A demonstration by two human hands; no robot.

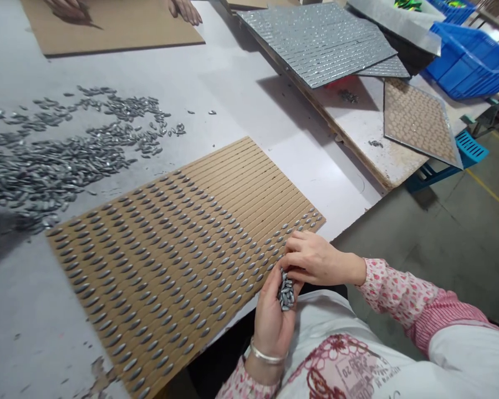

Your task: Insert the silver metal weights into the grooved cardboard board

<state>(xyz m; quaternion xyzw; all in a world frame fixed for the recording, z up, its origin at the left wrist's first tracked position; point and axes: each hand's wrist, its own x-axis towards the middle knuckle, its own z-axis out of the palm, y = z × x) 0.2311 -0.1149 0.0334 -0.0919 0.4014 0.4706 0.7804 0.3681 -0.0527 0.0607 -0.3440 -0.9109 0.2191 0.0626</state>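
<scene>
A tan slotted board (249,183) lies on the white table, its left and near slots filled with small grey oval metal pieces. My left hand (271,316), palm up with a bracelet at the wrist, cups a handful of those grey pieces (286,293) at the board's near right corner. My right hand (311,257) is just above it, fingertips pinched together at the pile and at the board's edge. Whether a piece sits between its fingertips is hidden. A large loose heap of the same pieces (58,155) is spread on the table at the left.
Another person's hands (185,10) rest on a second tan board (112,27) at the far side. Silver filled boards (316,41) are stacked at the back right, with a brown mesh panel (418,119) and blue crates (469,61) beyond. The table edge (357,216) drops to concrete floor on the right.
</scene>
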